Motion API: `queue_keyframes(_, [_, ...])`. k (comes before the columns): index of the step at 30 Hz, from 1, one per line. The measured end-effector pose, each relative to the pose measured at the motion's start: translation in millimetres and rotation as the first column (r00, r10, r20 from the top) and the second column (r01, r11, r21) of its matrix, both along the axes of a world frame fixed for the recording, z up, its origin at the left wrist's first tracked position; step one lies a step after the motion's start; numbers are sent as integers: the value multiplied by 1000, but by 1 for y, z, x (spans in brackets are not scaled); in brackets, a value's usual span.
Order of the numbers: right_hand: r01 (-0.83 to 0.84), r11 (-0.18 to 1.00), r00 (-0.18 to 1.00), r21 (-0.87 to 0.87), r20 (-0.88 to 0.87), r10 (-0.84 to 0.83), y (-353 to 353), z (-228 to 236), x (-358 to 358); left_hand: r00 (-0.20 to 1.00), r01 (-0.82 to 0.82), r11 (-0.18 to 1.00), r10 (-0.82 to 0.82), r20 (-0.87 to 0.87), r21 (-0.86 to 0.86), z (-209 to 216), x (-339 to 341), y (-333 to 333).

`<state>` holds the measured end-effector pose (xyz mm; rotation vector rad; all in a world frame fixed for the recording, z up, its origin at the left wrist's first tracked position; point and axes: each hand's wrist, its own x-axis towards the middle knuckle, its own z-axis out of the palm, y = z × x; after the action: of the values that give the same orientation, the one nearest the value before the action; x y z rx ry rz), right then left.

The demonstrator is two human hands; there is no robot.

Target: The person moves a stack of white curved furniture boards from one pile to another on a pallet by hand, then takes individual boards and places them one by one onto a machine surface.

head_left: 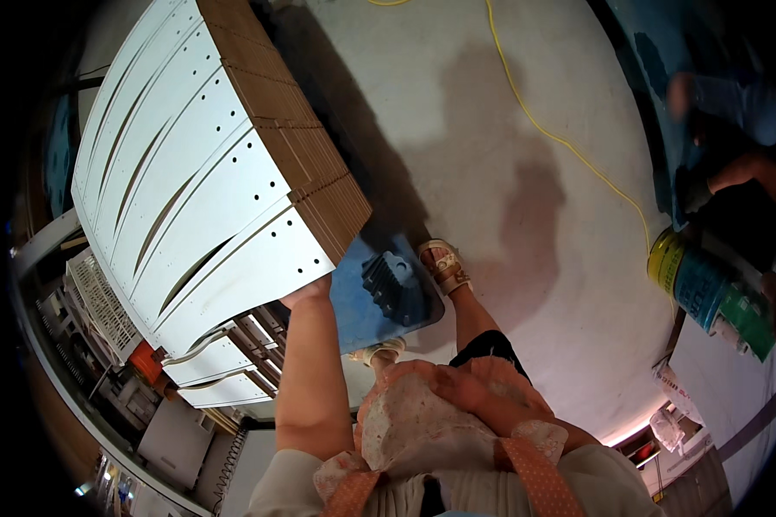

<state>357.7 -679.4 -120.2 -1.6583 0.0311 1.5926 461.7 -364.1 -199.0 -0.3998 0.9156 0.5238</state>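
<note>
A tall stack of white panels (224, 172) with brown edges, small dark holes and long curved slots fills the upper left. My left hand (306, 291) reaches to the stack's near edge, at its lower right corner. Its fingers are hidden under the top panel, so their grip does not show. My right hand (459, 388) lies against the front of my patterned apron (405, 431), with its fingers laid along the cloth and no object visible in it.
Beneath the stack's corner is a blue platform (345, 314) bearing a black ribbed piece (388, 283). More white panels (211, 370) lie below. A yellow cable (569, 142) crosses the floor. Blue-green cans (694, 280) and another person's arm (750, 171) are at right.
</note>
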Motion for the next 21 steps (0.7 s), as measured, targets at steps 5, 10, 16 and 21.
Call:
queue_keyframes(5, [89, 995, 987, -37, -134, -93, -15, -12, -26, 977, 187, 943, -148, -155, 276, 39, 35, -27])
queue_keyframes(10, [-8, 992, 990, -126, -143, -11, -12, -2, -12, 1000, -6, 996, 4, 21, 93, 32, 25, -14])
queue_keyframes(16, [75, 992, 979, -99, -181, -92, -7, -4, -6, 789, 505, 849, -380, -483, 158, 40, 2, -17])
queue_keyframes(21, [52, 989, 989, -139, -134, -70, -7, -18, -23, 647, 668, 737, -508, -569, 102, 34, -63, 1])
